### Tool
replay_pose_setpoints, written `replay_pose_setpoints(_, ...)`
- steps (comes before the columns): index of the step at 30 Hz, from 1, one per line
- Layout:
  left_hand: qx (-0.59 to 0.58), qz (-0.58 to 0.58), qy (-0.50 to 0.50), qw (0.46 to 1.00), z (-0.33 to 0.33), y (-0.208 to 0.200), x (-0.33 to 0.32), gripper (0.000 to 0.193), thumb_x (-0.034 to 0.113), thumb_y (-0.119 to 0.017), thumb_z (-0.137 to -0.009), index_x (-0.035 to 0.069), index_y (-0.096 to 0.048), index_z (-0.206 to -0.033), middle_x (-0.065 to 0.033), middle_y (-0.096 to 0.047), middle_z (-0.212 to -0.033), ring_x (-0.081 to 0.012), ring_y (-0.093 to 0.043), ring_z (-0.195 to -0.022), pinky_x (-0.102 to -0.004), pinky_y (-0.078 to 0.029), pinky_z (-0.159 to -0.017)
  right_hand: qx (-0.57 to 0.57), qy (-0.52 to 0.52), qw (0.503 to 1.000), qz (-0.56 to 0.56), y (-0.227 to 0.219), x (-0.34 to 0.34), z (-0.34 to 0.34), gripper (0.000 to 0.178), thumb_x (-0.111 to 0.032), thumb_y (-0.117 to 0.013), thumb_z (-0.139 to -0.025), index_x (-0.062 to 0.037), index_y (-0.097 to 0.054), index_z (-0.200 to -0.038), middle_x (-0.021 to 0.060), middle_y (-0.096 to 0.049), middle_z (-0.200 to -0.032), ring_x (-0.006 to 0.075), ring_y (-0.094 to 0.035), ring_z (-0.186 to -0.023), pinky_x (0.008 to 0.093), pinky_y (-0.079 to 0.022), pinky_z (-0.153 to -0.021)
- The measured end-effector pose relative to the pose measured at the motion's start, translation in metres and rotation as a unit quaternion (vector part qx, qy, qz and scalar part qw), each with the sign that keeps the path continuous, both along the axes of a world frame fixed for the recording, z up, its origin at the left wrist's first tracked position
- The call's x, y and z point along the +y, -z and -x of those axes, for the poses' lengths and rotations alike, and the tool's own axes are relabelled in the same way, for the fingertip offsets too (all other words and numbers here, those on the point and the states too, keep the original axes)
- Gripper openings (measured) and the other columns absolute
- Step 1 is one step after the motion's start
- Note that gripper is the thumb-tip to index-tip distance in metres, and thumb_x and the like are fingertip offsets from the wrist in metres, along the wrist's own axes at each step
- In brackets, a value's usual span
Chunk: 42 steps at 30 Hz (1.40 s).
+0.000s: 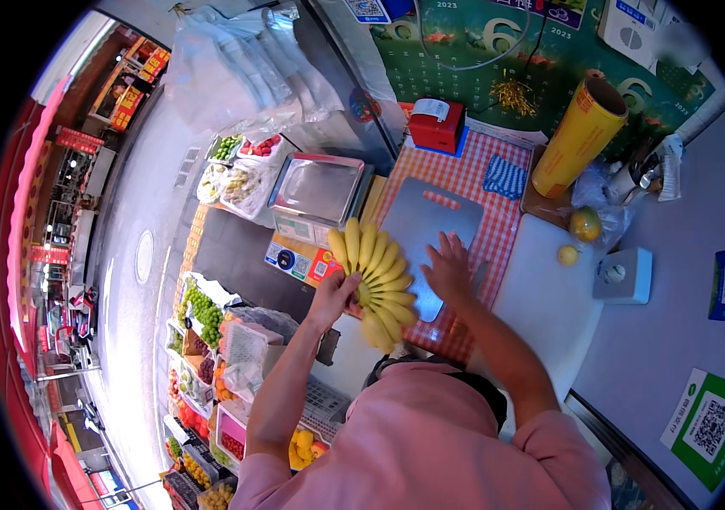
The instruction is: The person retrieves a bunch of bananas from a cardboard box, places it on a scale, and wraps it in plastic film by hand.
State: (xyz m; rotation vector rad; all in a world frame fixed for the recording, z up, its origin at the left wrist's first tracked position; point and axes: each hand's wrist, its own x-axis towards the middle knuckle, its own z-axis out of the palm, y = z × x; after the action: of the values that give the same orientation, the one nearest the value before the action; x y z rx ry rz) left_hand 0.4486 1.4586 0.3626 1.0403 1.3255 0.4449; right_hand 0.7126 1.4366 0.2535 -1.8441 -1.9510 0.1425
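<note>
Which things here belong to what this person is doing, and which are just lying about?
Seemingly in use:
- bananas, held in the left hand
- grey board, by the right hand; contact unclear

Seemingly just nearby, untouched:
- red machine
- yellow roll
- striped cloth
- metal-topped scale

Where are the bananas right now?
In the head view, the bananas are near the middle, held at the stem end by the left hand, overlapping the left edge of the grey board in the picture.
</note>
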Motion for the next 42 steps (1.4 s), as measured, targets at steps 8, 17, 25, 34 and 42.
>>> replay_pose_setpoints(8, -0.238, 0.095, -0.017, 0.967, -0.009, 0.085, 0.004, 0.036, 0.03, -0.056, -0.1, 0.0, -0.057, -0.119, -0.0088, -0.064, -0.108, -0.017, -0.064, -0.096, -0.0315, -0.053, -0.083, -0.144, 0.068, 0.978, 0.135, 0.013, 0.054, -0.129, 0.023, -0.012, -0.066, -0.076, -0.0051, -0.067, -0.098, 0.0143, -0.056, -0.122, 0.0332, -0.047, -0.123, 0.0461, -0.039, -0.103)
replay_pose_setpoints(17, -0.254, 0.209, 0.006, 0.944, 0.042, 0.166, -0.001, 0.043, 0.024, -0.059, -0.098, 0.001, -0.048, -0.133, -0.0089, -0.06, -0.124, -0.0221, -0.062, -0.109, -0.0384, -0.051, -0.094, 0.099, 0.024, 0.994, 0.03, -0.037, 0.023, -0.115, 0.028, -0.011, -0.066, -0.083, -0.0018, -0.064, -0.109, 0.018, -0.054, -0.126, 0.04, -0.049, -0.12, 0.0463, -0.041, -0.102)
replay_pose_setpoints(25, -0.192, 0.122, -0.038, 0.973, 0.04, 0.12, -0.027, 0.044, 0.016, -0.06, -0.096, 0.002, -0.046, -0.135, -0.0094, -0.063, -0.117, -0.0213, -0.068, -0.09, -0.035, -0.058, -0.079, -0.136, 0.229, 0.896, -0.354, -0.262, 0.088, -0.198, 0.053, -0.021, -0.073, -0.083, -0.0051, -0.053, -0.129, 0.0267, -0.044, -0.135, 0.0442, -0.043, -0.126, 0.0511, -0.038, -0.102)
replay_pose_setpoints(34, 0.186, -0.148, -0.218, 0.947, 0.051, 0.113, -0.078, 0.026, 0.015, -0.063, -0.092, -0.002, -0.065, -0.112, -0.0099, -0.07, -0.094, -0.013, -0.065, -0.08, -0.0284, -0.052, -0.07, 0.012, 0.237, 0.933, -0.27, -0.264, 0.091, -0.256, 0.046, -0.03, -0.089, -0.065, 0.0002, -0.055, -0.075, 0.0237, -0.058, -0.122, 0.0354, -0.058, -0.112, 0.0393, -0.047, -0.094)
replay_pose_setpoints(42, 0.091, -0.294, -0.23, 0.923, -0.016, 0.017, -0.099, 0.02, 0.01, -0.058, -0.096, 0.004, -0.065, -0.114, -0.0079, -0.069, -0.107, -0.0152, -0.065, -0.094, -0.0286, -0.052, -0.079, 0.343, -0.002, 0.898, -0.276, -0.392, 0.043, -0.182, 0.023, -0.003, -0.078, -0.077, -0.0033, -0.055, -0.081, 0.0134, -0.062, -0.122, 0.0144, -0.06, -0.102, 0.0283, -0.047, -0.087)
